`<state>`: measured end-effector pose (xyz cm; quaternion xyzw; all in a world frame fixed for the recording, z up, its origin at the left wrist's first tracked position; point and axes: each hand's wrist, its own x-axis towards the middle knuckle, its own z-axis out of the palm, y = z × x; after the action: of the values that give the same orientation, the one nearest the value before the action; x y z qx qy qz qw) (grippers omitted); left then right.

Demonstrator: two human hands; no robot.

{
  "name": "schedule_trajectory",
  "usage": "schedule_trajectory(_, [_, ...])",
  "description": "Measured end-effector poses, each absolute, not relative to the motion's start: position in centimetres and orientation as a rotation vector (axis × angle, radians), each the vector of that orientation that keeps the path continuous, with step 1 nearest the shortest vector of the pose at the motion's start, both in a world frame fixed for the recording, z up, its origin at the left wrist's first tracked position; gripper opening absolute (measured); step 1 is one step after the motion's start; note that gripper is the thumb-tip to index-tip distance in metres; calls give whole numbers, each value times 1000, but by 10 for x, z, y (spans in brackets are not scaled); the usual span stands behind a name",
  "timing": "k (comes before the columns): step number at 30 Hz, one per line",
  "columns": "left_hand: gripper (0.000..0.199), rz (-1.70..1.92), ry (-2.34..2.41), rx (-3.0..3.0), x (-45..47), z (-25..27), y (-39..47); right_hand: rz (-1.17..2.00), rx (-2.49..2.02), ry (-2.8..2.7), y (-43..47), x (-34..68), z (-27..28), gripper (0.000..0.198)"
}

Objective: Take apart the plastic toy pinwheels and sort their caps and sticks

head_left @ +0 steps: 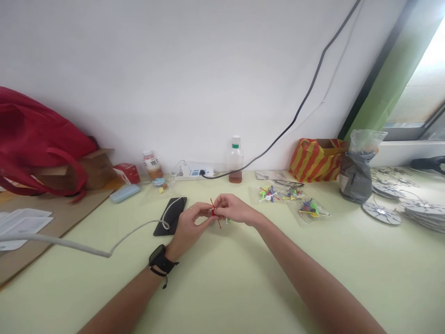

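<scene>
Over the middle of the pale green table [222, 278], my left hand [189, 227] and my right hand [234, 208] meet with fingertips pinched. Between them is a small red plastic piece [219, 223] with thin arms sticking out above and below the fingers. Both hands grip it; its centre is partly hidden. Just under my right hand, small white and green plastic bits [227, 221] show, mostly covered. A black phone [170, 215] with a white cable lies beside my left hand. To the right of my right hand lie clear bags of colourful plastic pieces [269, 193].
Along the wall stand a bottle [236, 160], a power strip [194, 171], a labelled jar [151, 166] and a red box [127, 173]. A striped bag [316, 160], a grey bag [358, 176] and stacked discs [426, 213] are at right. A red bag [38, 134] sits left.
</scene>
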<state>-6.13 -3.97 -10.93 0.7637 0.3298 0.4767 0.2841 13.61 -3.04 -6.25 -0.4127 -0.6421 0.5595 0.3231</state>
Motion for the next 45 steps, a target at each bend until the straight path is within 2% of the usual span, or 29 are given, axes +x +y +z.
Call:
schedule_trajectory(3, [17, 1193, 923, 2207, -60, -104, -45, 1511, -1088, -1705, -33, 137, -62, 16])
schedule_trajectory(7, [7, 1183, 937, 2337, -57, -100, -51, 1409, -1134, -1843, -32, 138, -61, 6])
schedule_trajectory(12, [6, 1147, 910, 2399, -57, -102, -54, 852, -1500, -1904, -10, 160, -72, 24])
schedule_trajectory(15, [3, 974, 935, 2480, -58, -105, -52, 707, -1668, -1870, 6, 182, -87, 31])
schedule_trajectory(23, [14, 895, 902, 2621, -65, -115, -38, 645, -1768, -1953, 18, 197, -121, 26])
schedule_trajectory(33, [27, 923, 958, 2613, -61, -113, -39, 670, -1537, -2071, 11, 180, -117, 7])
schedule_trajectory(36, [45, 918, 1078, 2580, -63, -116, -40, 657, -1473, -2103, 4, 171, -113, 12])
schedule_trajectory(40, [66, 712, 1307, 2539, -68, -125, -38, 639, -1414, -2152, -5, 159, -110, 19])
schedule_trajectory(45, [70, 524, 1360, 2542, -70, -134, -32, 651, -1360, -2212, -11, 152, -109, 23])
